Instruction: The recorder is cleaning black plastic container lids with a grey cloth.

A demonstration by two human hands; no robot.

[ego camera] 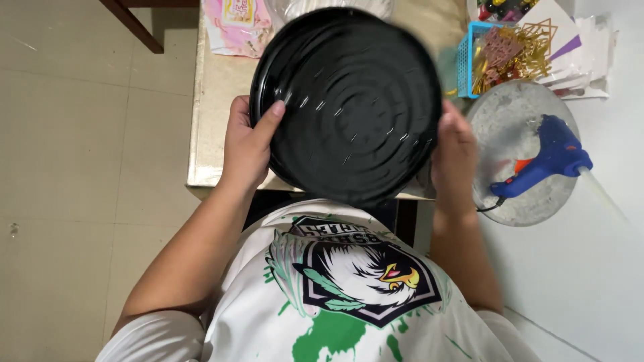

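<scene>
I held the round black ridged plastic tray (345,100) between both hands above the counter (215,100) edge, just beyond my chest. My left hand (247,144) pinched its left rim, thumb on top; my right hand (455,151) pressed the opposite rim. Farther right lay a blue glue gun (547,161) on a round grey plate (510,114).

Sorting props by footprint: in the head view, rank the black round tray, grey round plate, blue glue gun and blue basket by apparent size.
1. Black round ridged tray, though held nearer the camera.
2. Grey round plate.
3. Blue glue gun.
4. Blue plastic basket, partly hidden, so unsure.
</scene>
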